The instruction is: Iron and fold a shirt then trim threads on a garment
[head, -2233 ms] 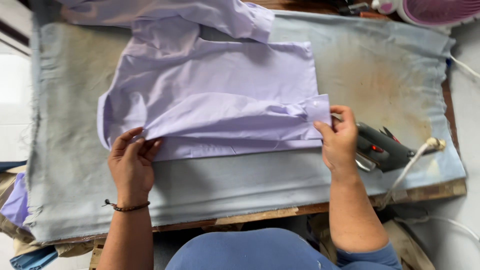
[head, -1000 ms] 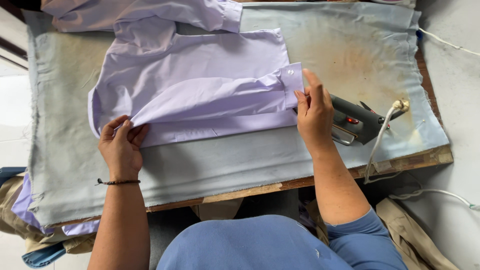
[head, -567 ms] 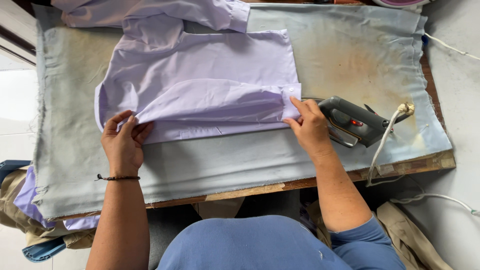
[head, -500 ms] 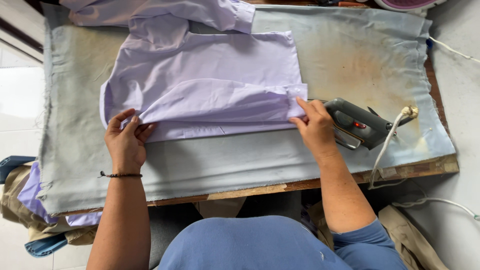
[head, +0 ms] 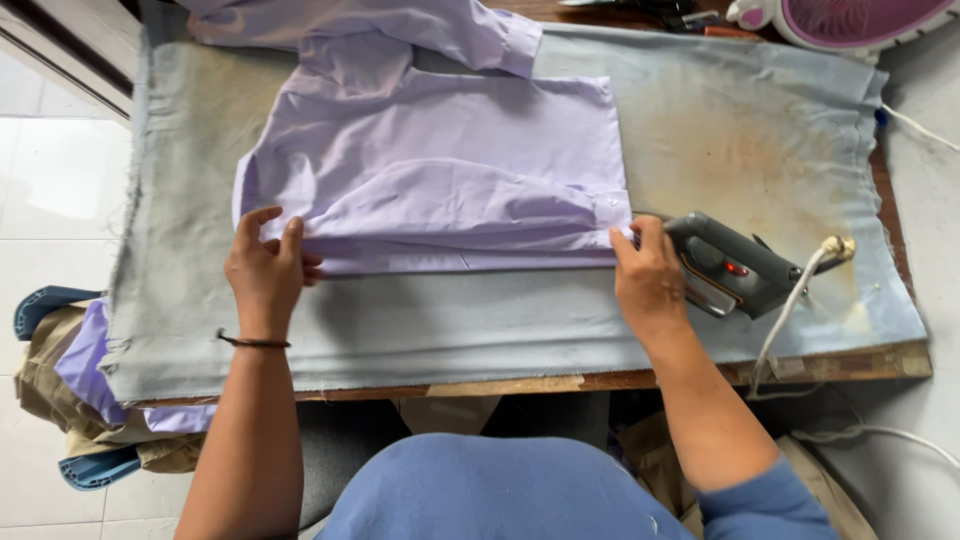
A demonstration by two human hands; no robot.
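The left hand (head: 265,275) is lying palm down on the near left edge of the shirt (head: 450,170), its fingers spread a little and pressing the folded cloth flat; the thumb is tucking in at the fold, so the hand is pinning the fabric rather than closing round it. A thin dark band (head: 252,342) is sitting on that wrist. The right hand (head: 648,280) is resting on the near right corner of the shirt, where the cuff (head: 610,212) of the folded sleeve is ending; its fingers are bending over the cuff's edge and pinching it lightly, knuckles up. Both forearms are reaching straight forward from the body, roughly parallel, well apart, one at each end of the fold.

The shirt, pale lilac, is lying between and beyond the hands, folded into a rough rectangle with one sleeve laid across its near side and the other sleeve (head: 400,20) trailing off at the far edge. It is lying on a grey-blue cloth (head: 450,330) that is covering a wooden table (head: 700,378). Just beside the right hand, a dark iron (head: 740,265) is lying on the cloth, its white cord (head: 790,310) hanging over the table's edge.
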